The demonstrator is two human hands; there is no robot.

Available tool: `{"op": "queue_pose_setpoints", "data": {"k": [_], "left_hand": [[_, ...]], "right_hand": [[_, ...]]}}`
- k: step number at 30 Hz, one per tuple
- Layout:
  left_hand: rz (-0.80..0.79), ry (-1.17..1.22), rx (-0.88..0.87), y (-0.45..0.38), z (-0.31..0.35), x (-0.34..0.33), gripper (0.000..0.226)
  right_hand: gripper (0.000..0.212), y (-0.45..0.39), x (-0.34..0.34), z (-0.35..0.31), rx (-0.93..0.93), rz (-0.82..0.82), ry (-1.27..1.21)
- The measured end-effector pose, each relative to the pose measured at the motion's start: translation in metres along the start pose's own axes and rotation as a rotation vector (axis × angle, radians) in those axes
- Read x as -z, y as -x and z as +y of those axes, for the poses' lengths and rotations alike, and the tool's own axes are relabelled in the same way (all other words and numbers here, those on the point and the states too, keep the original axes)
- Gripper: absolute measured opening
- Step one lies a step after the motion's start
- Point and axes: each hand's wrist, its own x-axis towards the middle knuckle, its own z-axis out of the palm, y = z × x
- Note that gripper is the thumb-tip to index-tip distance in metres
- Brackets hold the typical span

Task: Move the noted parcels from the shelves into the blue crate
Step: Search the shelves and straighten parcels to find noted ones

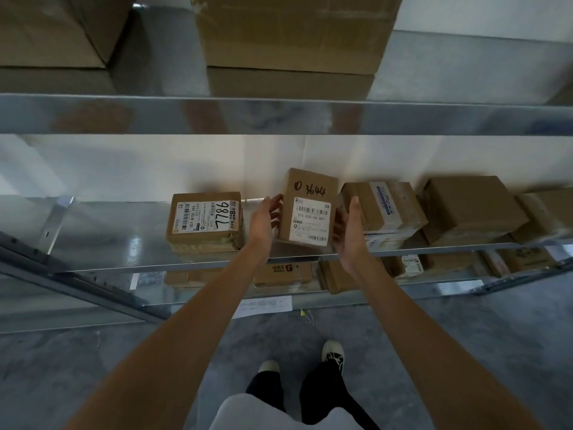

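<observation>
A small cardboard parcel [307, 206] marked 3644 is tilted up between both hands above the metal shelf [124, 240]; the left hand [263, 221] grips its left edge, while the right hand [348, 231] touches its right side with straight fingers. Other parcels sit either side; grey floor [93, 361] lies below.

The upright cardboard parcel [308, 207] at the centre carries handwritten "0 3644" above a white barcode label printed "516-K20-00-081". At its nine o'clock, a flat parcel [204, 219] bears handwritten "7786" and a label reading "507-N705 094". Other labels are too blurred to read.
</observation>
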Motion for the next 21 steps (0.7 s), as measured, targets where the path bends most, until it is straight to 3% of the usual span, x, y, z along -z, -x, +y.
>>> {"op": "queue_pose_setpoints", "data": {"k": [5,21], "left_hand": [[0.010,0.003,0.066,-0.001,-0.005,0.009,0.030],[0.062,-0.065,0.108,-0.007,-0.006,0.014,0.041]], "right_hand": [[0.065,-0.001,-0.001,0.004,0.000,-0.005,-0.021],[0.063,-0.009,-0.007,0.007,0.005,-0.085,0.052]]}}
